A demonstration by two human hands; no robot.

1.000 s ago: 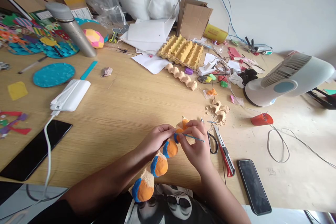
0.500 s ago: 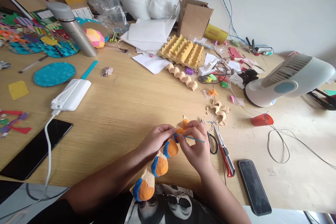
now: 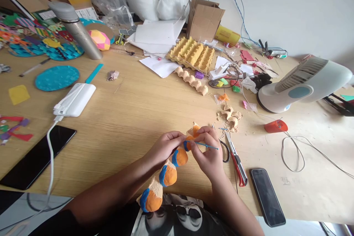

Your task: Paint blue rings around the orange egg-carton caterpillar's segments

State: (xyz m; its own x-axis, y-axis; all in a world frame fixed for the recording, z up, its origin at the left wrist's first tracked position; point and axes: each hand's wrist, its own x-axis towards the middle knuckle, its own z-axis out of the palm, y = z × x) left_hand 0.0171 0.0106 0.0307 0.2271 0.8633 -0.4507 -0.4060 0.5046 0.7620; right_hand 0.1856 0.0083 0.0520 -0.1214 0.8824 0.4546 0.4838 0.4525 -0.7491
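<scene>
A strip of egg-carton cups [image 3: 166, 175] painted orange with blue bands runs from my lap up to my hands at the table's near edge. My left hand [image 3: 163, 147] is closed on the strip's upper cups and steadies it. My right hand [image 3: 207, 155] pinches a thin blue paintbrush [image 3: 206, 146], whose tip touches a blue band on an upper cup.
Scissors [image 3: 224, 151], a red box cutter [image 3: 236, 160] and a black phone [image 3: 267, 196] lie to the right. Carton scraps [image 3: 231, 115], an unpainted carton strip [image 3: 191, 80], a yellow egg tray [image 3: 192, 53] and a white fan [image 3: 304, 83] stand beyond. A power bank [image 3: 74, 99] and another phone [image 3: 35, 156] lie left.
Nearly nothing differs: my right hand and the brush have shifted slightly along the cup; the left hand and the strip stay put.
</scene>
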